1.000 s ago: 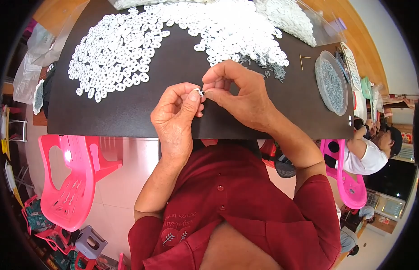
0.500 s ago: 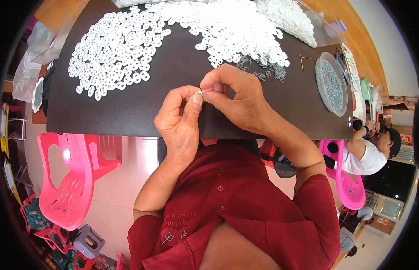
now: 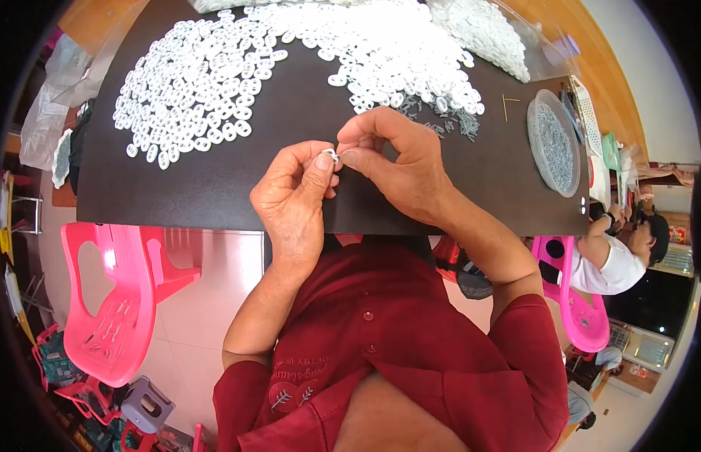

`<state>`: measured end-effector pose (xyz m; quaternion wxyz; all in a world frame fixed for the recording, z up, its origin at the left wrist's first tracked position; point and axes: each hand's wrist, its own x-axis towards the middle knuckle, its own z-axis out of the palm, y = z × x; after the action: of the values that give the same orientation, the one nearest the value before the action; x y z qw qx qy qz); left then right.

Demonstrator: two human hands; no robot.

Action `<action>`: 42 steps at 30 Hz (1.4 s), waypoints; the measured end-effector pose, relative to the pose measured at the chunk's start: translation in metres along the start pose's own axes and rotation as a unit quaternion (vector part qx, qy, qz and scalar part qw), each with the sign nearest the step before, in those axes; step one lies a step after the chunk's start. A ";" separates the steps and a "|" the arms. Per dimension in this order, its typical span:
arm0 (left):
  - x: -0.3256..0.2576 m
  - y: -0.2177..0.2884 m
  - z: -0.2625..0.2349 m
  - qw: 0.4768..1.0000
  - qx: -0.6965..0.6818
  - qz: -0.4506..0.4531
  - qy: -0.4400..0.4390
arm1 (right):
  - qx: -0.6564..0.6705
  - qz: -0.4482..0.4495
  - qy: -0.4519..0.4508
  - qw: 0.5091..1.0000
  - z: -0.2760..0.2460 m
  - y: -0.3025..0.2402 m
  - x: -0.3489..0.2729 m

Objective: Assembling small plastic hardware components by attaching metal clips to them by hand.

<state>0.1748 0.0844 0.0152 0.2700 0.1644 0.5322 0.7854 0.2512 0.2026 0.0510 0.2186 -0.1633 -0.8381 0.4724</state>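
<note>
White pc (image 3: 331, 153) is sitting btwn both hands above dark table (image 3: 177, 192); L hand (image 3: 291, 192) is pinching it thumb-to-finger, R hand (image 3: 404, 164) is bringing thumb & finger near its edge, can't tell if gripping anything. This pc's prob. looking unfinished; L-side pile (image 3: 192, 90) is maybe holding done pcs, big heap (image 3: 399, 56) & grey pins (image 3: 466, 123) prob. waiting.

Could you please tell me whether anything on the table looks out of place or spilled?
Possibly the loose grey pieces beside the heap of white oval pieces: similar grey ones sit in the round tub, though these may be set out deliberately.
</note>
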 end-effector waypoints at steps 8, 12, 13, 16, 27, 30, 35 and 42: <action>-0.003 -0.005 0.003 0.999 0.030 0.026 0.015 | -0.006 -0.011 0.018 1.000 0.006 0.006 -0.002; -0.003 -0.005 0.005 0.998 0.053 0.040 0.013 | -0.007 -0.010 0.029 1.000 0.008 0.007 -0.004; -0.003 -0.005 0.005 0.997 0.058 0.043 0.014 | -0.008 -0.011 0.030 0.999 0.009 0.007 -0.004; -0.002 -0.006 0.003 0.998 0.054 0.044 0.005 | -0.008 0.003 0.028 1.000 0.009 0.006 -0.005; 0.005 -0.001 -0.003 0.999 -0.035 -0.005 -0.012 | -0.175 -0.085 0.053 0.980 -0.033 0.028 0.049; 0.005 -0.002 -0.004 0.999 -0.035 0.000 -0.013 | -0.309 -0.191 0.055 0.930 -0.024 0.039 0.069; 0.006 -0.004 -0.003 0.999 -0.031 0.003 -0.010 | -0.466 -0.269 0.001 0.843 -0.008 0.049 0.083; 0.006 -0.006 -0.003 1.000 -0.026 0.007 -0.012 | -0.450 -0.287 -0.021 0.845 -0.004 0.045 0.086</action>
<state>0.1701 0.0871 0.0083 0.2751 0.1704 0.5075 0.7986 0.1832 0.2694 0.0324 0.2294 0.0142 -0.9725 -0.0371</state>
